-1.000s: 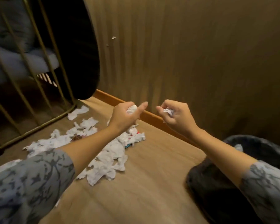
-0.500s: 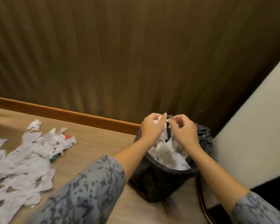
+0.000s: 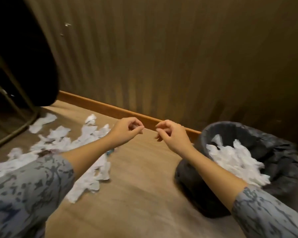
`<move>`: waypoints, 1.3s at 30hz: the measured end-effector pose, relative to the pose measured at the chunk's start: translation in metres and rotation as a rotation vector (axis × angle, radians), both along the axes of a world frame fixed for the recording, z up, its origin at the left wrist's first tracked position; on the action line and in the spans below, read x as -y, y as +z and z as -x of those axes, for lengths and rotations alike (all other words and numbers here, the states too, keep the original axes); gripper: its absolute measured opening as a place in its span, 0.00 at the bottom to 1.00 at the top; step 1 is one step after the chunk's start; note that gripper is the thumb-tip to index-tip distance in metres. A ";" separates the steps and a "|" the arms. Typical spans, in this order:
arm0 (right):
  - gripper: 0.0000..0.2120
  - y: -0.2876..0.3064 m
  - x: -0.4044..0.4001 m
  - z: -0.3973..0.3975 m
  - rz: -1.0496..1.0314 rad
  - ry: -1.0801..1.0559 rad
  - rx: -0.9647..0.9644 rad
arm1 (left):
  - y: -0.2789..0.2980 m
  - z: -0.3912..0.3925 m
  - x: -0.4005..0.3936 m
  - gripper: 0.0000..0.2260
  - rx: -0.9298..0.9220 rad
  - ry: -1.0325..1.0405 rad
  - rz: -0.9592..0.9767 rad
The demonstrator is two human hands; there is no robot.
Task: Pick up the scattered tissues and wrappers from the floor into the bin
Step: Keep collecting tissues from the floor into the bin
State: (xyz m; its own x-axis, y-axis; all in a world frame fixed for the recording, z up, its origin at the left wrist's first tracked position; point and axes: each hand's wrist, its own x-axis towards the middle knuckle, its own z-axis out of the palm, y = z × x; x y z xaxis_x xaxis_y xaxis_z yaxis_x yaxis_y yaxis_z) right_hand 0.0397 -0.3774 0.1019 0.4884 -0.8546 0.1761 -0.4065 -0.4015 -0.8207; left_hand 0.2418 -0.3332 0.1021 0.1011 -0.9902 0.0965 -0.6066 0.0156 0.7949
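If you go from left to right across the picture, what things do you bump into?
Metal chair frame → tissues on the floor → left hand → right hand → black bin with tissues inside.

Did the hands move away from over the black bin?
Yes. Both hands, left hand and right hand, were above the black bag-lined bin; now they hang empty over the wooden floor, leftward.

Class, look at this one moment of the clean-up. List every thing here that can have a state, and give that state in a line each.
Left hand: empty, fingers loosely curled, held above the floor.
Right hand: empty, fingers loosely curled, held left of the bin.
Bin: upright, open, lined with a dark bag, partly filled with white tissues.
Tissues on the floor: scattered and crumpled, not yet picked up.
Tissues in the bin: heaped, reaching the rim.
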 end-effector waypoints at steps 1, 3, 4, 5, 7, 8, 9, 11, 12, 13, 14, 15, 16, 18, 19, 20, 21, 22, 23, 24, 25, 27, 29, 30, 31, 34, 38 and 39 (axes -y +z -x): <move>0.05 -0.001 -0.005 -0.029 0.021 0.100 -0.076 | -0.008 -0.029 -0.014 0.05 -0.052 0.062 -0.009; 0.10 -0.009 -0.009 -0.086 0.038 0.280 -0.248 | -0.031 -0.080 -0.040 0.07 -0.138 0.226 -0.004; 0.13 -0.016 -0.010 -0.112 0.024 0.359 -0.329 | -0.045 -0.101 -0.053 0.08 -0.173 0.306 0.007; 0.15 -0.024 -0.010 -0.136 0.012 0.424 -0.400 | -0.060 -0.119 -0.066 0.08 -0.203 0.387 0.009; 0.15 -0.043 -0.010 -0.179 0.042 0.518 -0.496 | -0.091 -0.152 -0.090 0.09 -0.247 0.535 0.008; 0.14 -0.053 -0.010 -0.196 0.063 0.547 -0.540 | -0.107 -0.167 -0.101 0.10 -0.257 0.594 -0.003; 0.13 -0.062 -0.013 -0.211 0.074 0.571 -0.586 | -0.124 -0.180 -0.114 0.10 -0.248 0.646 -0.025; 0.11 -0.079 -0.019 -0.236 0.072 0.611 -0.671 | -0.160 -0.206 -0.142 0.10 -0.192 0.746 -0.059; 0.11 -0.090 -0.023 -0.246 0.048 0.621 -0.703 | -0.177 -0.216 -0.156 0.08 -0.145 0.799 -0.065; 0.11 -0.102 -0.027 -0.256 0.006 0.620 -0.723 | -0.193 -0.225 -0.173 0.07 -0.090 0.847 -0.083; 0.12 -0.116 -0.033 -0.265 -0.037 0.608 -0.735 | -0.209 -0.234 -0.190 0.06 -0.021 0.882 -0.095; 0.13 -0.133 -0.040 -0.274 -0.072 0.575 -0.751 | -0.224 -0.241 -0.207 0.08 0.050 0.905 -0.136; 0.15 -0.152 -0.049 -0.282 -0.081 0.520 -0.776 | -0.240 -0.247 -0.225 0.12 0.131 0.930 -0.180; 0.26 -0.187 -0.070 -0.291 -0.117 0.352 -0.828 | -0.265 -0.253 -0.257 0.25 0.265 0.987 -0.290; 0.33 -0.200 -0.083 -0.293 -0.160 0.253 -0.817 | -0.272 -0.253 -0.271 0.30 0.313 1.006 -0.349; 0.39 -0.211 -0.096 -0.294 -0.198 0.161 -0.789 | -0.280 -0.251 -0.283 0.33 0.340 1.014 -0.392; 0.45 -0.221 -0.109 -0.295 -0.226 0.086 -0.757 | -0.283 -0.247 -0.292 0.37 0.338 1.006 -0.426; 0.48 -0.231 -0.122 -0.294 -0.242 0.028 -0.724 | -0.286 -0.241 -0.299 0.41 0.343 0.976 -0.428; 0.50 -0.240 -0.133 -0.293 -0.245 -0.015 -0.693 | -0.289 -0.238 -0.303 0.43 0.363 0.927 -0.423; 0.50 -0.249 -0.144 -0.292 -0.231 -0.038 -0.662 | -0.293 -0.236 -0.305 0.44 0.397 0.866 -0.401; 0.48 -0.259 -0.155 -0.291 -0.200 -0.039 -0.628 | -0.295 -0.235 -0.305 0.42 0.415 0.817 -0.367; 0.37 -0.276 -0.176 -0.287 -0.098 -0.020 -0.533 | -0.296 -0.235 -0.299 0.35 0.364 0.754 -0.221; 0.20 -0.289 -0.195 -0.281 -0.019 -0.015 -0.390 | -0.293 -0.236 -0.290 0.24 0.247 0.691 -0.129; 0.13 -0.291 -0.203 -0.278 -0.009 -0.013 -0.312 | -0.289 -0.237 -0.286 0.20 0.207 0.658 -0.107; 0.09 -0.291 -0.211 -0.276 -0.005 -0.004 -0.251 | -0.285 -0.238 -0.281 0.18 0.171 0.630 -0.104; 0.10 -0.284 -0.226 -0.267 -0.011 0.021 -0.204 | -0.275 -0.238 -0.275 0.16 0.033 0.581 -0.094; 0.08 -0.262 -0.218 -0.257 -0.141 -0.087 -0.095 | -0.263 -0.235 -0.273 0.09 -0.006 0.660 -0.002; 0.13 -0.256 -0.211 -0.256 -0.127 -0.131 -0.061 | -0.261 -0.236 -0.273 0.12 0.017 0.698 0.028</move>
